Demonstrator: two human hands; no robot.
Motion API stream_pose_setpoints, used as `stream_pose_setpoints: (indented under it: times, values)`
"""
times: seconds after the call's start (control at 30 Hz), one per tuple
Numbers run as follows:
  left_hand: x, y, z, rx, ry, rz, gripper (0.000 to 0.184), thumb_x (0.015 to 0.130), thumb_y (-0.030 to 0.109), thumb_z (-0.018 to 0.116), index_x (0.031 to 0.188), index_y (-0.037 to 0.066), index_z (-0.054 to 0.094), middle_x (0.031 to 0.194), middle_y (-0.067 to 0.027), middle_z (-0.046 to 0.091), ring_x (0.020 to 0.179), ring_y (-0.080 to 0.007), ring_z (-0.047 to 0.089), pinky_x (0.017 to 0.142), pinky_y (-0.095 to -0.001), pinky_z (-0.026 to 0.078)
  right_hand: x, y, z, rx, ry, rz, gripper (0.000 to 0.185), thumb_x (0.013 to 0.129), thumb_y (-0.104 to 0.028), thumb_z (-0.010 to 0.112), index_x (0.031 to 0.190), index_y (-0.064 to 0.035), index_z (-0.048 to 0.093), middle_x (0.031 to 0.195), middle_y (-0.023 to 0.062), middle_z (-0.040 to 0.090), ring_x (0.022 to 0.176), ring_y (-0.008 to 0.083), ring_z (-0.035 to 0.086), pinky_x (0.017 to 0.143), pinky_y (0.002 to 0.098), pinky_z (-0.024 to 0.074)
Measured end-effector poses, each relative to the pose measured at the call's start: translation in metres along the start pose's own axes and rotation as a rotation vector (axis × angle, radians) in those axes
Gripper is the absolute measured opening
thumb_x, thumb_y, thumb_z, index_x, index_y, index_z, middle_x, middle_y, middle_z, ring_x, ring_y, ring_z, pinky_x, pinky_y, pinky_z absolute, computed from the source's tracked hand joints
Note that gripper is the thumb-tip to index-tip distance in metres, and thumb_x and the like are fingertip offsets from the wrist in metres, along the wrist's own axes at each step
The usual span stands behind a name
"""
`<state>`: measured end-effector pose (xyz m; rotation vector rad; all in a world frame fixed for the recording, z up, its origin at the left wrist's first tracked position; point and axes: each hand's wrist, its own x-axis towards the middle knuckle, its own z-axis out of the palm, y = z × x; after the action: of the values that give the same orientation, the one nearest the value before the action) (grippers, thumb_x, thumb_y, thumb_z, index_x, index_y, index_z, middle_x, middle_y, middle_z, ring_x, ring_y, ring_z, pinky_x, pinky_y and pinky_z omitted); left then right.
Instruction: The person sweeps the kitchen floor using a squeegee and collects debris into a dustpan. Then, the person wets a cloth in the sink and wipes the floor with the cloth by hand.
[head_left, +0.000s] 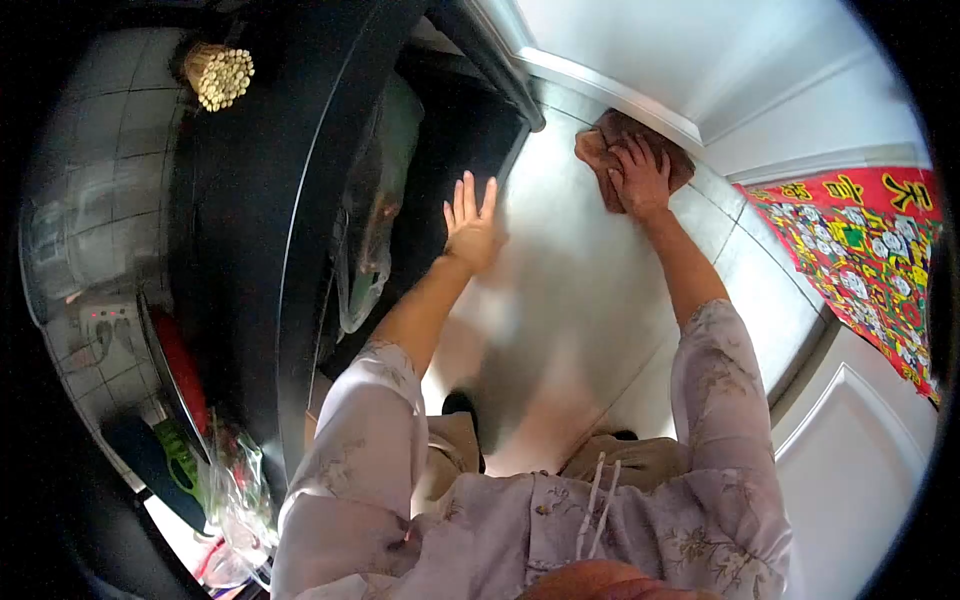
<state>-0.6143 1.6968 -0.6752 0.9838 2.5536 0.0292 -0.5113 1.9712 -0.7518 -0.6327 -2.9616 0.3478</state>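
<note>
My right hand (pixel 643 180) holds a brown cloth (pixel 597 150) down against the pale tiled floor (pixel 590 270), its fingers spread over the top of it. The cloth lies bunched close to the foot of a white door or panel (pixel 640 75). With fingers stretched out and nothing in it, my left hand (pixel 472 230) is near the edge of a dark low shelf or cabinet opening (pixel 455 130). From this view I cannot tell whether that hand touches the surface under it.
A clear plastic bag (pixel 365 270) hangs by the dark cabinet at left. On the black counter (pixel 255 190) stands a bundle of pale sticks (pixel 222 78). More plastic wrapping (pixel 240 480) lies lower left. A red patterned cloth (pixel 870 250) hangs at right above a white panel (pixel 850 450).
</note>
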Motion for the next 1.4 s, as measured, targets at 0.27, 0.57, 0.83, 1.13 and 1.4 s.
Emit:
stream_pose_setpoints:
  times: [0.27, 0.57, 0.83, 1.13, 1.4]
  values:
    - [0.004, -0.013, -0.002, 0.026, -0.089, 0.047, 0.09, 0.064, 0.002, 0.064, 0.137, 0.032, 0.021, 0.143, -0.0164, -0.018, 0.133, -0.0362, -0.005, 0.103, -0.054, 0.011, 0.116, -0.049, 0.053, 0.703, 0.068, 0.052, 0.049, 0.084, -0.045, 0.046, 0.119, -0.0116, 0.05, 0.123, 0.019, 0.046, 0.119, 0.0321, 0.037, 0.1, 0.0454, 0.0221]
    - [0.006, -0.002, -0.012, 0.05, -0.174, -0.017, 0.093, 0.063, 0.014, 0.071, 0.138, 0.029, 0.018, 0.143, -0.0182, -0.016, 0.133, -0.0355, -0.007, 0.103, -0.0543, 0.009, 0.172, -0.095, -0.024, 0.506, -0.322, 0.083, 0.038, 0.079, -0.028, 0.051, 0.108, -0.0047, 0.053, 0.099, 0.0163, 0.059, 0.091, 0.0269, 0.056, 0.081, 0.0368, 0.0421]
    - [0.002, -0.006, -0.012, -0.012, -0.114, 0.024, 0.101, 0.057, 0.016, 0.076, 0.138, 0.032, 0.017, 0.144, -0.0165, -0.013, 0.133, -0.0365, -0.003, 0.102, -0.0569, 0.011, 0.147, -0.056, 0.038, 0.281, -0.087, -0.349, 0.041, 0.067, -0.024, 0.063, 0.105, -0.013, 0.055, 0.112, 0.0115, 0.053, 0.107, 0.0311, 0.048, 0.092, 0.0391, 0.0384]
    - [0.004, -0.009, 0.001, 0.019, -0.031, 0.015, 0.105, 0.053, 0.021, 0.08, 0.137, 0.034, 0.018, 0.144, -0.0143, -0.015, 0.133, -0.0353, -0.003, 0.102, -0.0568, 0.013, 0.003, 0.011, -0.016, -0.023, -0.175, 0.123, 0.043, 0.08, -0.033, 0.051, 0.123, -0.0267, 0.046, 0.132, 0.0048, 0.039, 0.119, 0.0266, 0.037, 0.096, 0.0528, 0.0234]
    - [0.003, -0.004, -0.008, 0.009, -0.084, 0.011, 0.101, 0.054, 0.021, 0.077, 0.137, 0.032, 0.021, 0.144, -0.0147, -0.015, 0.133, -0.0352, -0.003, 0.102, -0.0568, 0.011, 0.087, -0.064, 0.016, -0.001, -0.031, -0.027, 0.049, 0.079, -0.04, 0.045, 0.124, -0.0238, 0.043, 0.139, 0.0036, 0.03, 0.128, 0.0255, 0.025, 0.1, 0.0551, 0.0174]
